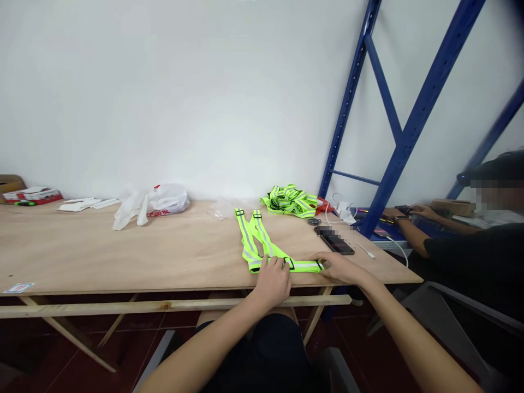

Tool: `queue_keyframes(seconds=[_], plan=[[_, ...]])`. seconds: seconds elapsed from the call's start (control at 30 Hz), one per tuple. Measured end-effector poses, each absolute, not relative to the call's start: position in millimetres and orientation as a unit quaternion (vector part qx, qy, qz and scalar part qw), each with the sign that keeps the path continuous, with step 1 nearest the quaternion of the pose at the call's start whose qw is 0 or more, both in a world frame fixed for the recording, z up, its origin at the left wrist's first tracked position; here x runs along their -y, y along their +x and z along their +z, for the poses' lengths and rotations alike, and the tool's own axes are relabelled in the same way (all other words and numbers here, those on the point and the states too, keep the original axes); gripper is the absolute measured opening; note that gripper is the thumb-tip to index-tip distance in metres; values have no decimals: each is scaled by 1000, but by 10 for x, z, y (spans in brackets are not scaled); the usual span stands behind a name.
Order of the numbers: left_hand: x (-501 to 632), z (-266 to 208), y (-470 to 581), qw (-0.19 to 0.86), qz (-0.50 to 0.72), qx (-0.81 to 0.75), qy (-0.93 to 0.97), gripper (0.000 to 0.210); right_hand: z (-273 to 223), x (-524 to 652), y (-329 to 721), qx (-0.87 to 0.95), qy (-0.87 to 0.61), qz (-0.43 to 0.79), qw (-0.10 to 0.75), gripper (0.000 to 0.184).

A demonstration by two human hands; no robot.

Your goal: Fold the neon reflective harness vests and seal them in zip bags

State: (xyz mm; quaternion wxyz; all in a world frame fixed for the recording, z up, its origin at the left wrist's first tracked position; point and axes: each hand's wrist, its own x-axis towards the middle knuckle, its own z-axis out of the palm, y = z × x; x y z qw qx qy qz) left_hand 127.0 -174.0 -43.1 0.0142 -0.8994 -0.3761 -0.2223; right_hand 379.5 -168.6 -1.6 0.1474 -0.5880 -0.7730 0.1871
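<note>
A neon yellow-green reflective vest (258, 238) made of straps with silver stripes lies on the wooden table, near its front edge. Its two shoulder straps point away from me, with black buckles at their far ends. The waist strap runs to the right. My left hand (273, 281) is closed over the waist strap beside a black buckle, its fingertips curled onto the band. At the strap's right end, my right hand (339, 268) pinches the band between thumb and fingers. The thumbs are partly hidden.
A heap of similar reflective straps (291, 201) lies at the back. Right of the vest are a black phone (336, 241) and a white cable (365, 250). White plastic bags (167, 200) lie left. A blue metal rack (396, 164) and a co-worker (470, 267) are at the right.
</note>
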Motion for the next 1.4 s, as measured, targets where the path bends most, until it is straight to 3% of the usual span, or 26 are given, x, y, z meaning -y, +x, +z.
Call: queue_keyframes(seconds=[0.1, 0.3, 0.43, 0.67, 0.77, 1.07, 1.4], plan=[[1851, -461, 1246, 46, -213, 433, -875, 39, 14, 1651, 3776, 778, -585, 177, 146, 60], [1842, -443, 1134, 4, -188, 441, -878, 43, 137, 1668, 3811, 760, -605, 185, 145, 53], [1859, -397, 1000, 30, -178, 430, -885, 36, 340, 1706, 3771, 755, -576, 208, 236, 47], [1913, -398, 803, 44, -174, 419, -890, 35, 566, 1545, 3361, 736, -471, 252, 416, 61], [1899, -391, 744, 35, -171, 401, -899, 34, 593, 1426, 3054, 735, -418, 295, 445, 59], [1916, -432, 669, 19, -185, 373, -909, 48, 590, 1235, 2134, 815, -349, 308, 345, 54], [1945, -432, 634, 3, -157, 377, -913, 50, -11, 1108, 1533, 889, -329, 233, 216, 56]])
